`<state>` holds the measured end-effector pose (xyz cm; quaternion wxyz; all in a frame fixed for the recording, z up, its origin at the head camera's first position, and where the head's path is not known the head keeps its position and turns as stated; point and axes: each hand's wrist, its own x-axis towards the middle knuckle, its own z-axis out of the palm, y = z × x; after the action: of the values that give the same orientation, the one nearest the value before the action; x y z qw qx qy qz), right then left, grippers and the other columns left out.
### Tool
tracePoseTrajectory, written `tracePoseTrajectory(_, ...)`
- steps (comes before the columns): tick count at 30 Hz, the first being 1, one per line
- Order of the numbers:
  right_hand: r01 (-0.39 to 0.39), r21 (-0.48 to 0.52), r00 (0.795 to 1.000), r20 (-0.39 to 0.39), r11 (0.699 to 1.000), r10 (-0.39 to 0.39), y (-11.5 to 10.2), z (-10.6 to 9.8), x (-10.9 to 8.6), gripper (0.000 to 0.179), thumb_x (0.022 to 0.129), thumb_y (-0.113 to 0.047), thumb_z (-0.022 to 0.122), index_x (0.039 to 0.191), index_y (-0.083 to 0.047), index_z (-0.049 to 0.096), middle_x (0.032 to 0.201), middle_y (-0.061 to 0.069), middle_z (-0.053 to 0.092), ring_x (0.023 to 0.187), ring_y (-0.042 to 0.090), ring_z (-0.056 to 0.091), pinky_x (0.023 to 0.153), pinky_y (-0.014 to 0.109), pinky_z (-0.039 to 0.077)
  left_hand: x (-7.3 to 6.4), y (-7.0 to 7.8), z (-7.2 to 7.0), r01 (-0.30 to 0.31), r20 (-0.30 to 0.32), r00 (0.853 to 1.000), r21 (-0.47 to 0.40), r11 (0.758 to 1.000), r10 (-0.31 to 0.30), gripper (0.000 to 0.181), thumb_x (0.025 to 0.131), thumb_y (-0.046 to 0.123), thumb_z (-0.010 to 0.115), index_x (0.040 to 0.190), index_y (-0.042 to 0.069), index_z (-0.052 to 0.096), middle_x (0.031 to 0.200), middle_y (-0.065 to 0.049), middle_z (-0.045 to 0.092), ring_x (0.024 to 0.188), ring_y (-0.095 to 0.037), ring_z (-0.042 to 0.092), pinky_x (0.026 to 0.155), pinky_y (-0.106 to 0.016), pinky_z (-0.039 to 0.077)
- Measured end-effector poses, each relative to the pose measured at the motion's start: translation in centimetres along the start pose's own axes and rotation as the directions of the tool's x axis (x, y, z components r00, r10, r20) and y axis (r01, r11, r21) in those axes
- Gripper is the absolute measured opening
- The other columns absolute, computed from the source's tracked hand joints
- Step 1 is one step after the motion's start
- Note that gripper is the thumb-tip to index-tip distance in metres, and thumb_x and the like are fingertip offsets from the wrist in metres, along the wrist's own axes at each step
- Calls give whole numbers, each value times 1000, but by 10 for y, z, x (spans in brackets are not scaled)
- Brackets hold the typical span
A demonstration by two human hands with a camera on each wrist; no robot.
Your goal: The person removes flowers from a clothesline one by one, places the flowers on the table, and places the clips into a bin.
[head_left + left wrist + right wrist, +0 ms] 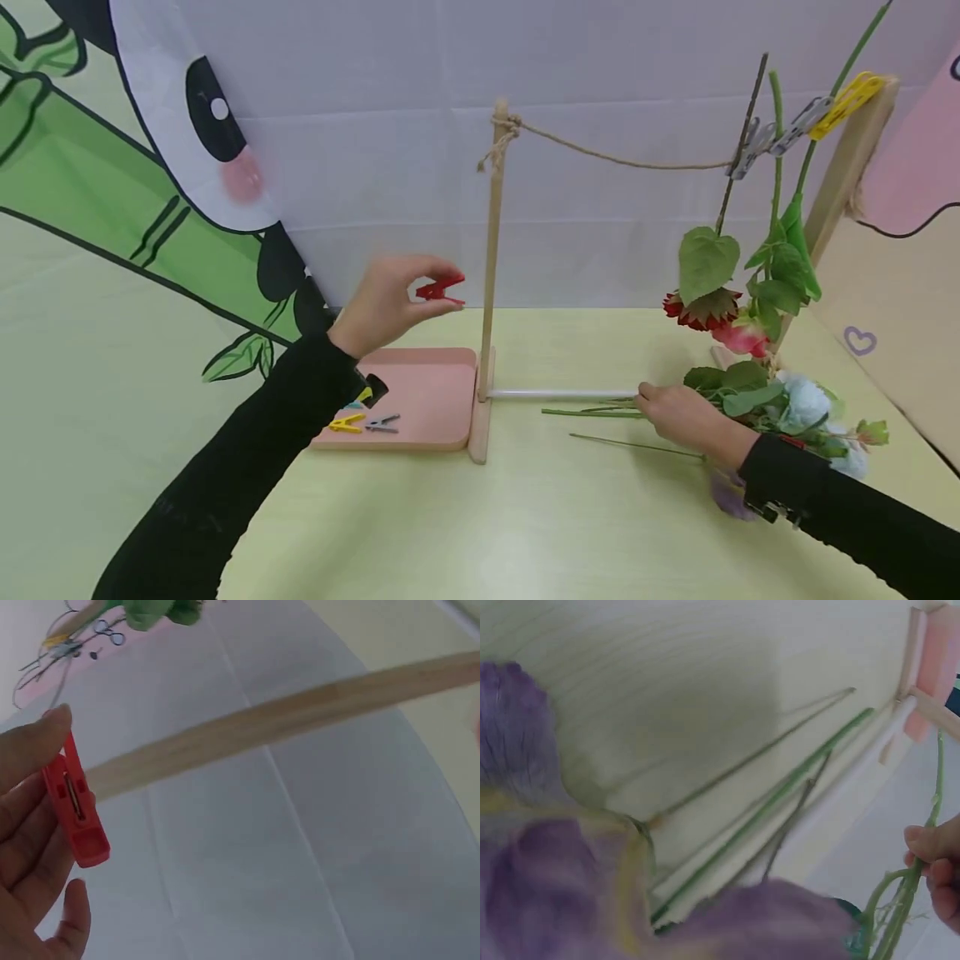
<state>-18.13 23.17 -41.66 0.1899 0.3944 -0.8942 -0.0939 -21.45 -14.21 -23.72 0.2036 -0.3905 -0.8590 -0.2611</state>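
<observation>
My left hand (390, 302) is raised left of the wooden post (492, 250) and pinches a red clothespin (77, 806) between thumb and fingers. Low over the table, my right hand (686, 418) grips a green flower stem (935, 799). Leafy stems and pale blue flowers (806, 404) lie beside that hand. A purple flower (547, 877) fills the near part of the right wrist view. From the rope (622, 160) hang a dark red flower (705, 310) and a pink one (742, 337), heads down, below grey clothespins (752, 148) and a yellow clothespin (849, 104).
On the left, a pink tray (435, 392) holds several clothespins, among them a yellow clip (347, 423) and a grey clip (382, 423). A white rod (562, 393) runs low from the left post toward the right post (855, 158). Behind stands a printed cloth (360, 150).
</observation>
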Motion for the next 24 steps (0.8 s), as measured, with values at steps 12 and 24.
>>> tracePoseTrajectory(12,98,-25,987,-128,995,-100,-11,42,-6,18,73,12,62,75,-2,52,73,5,48,52,9,40,40,21,33,-59,-106,55,336,253,875,294,895,-412,30,79,19,72,105,4,65,98,-12,67,85,-26,61,77,-40,50)
tracePoseTrajectory(24,45,12,996,-75,999,-44,-20,61,-17,28,66,7,71,87,-1,54,82,7,51,53,9,46,41,22,37,-88,-156,93,465,391,724,331,821,-568,25,78,11,72,101,2,65,97,-14,67,84,-25,58,81,-40,50)
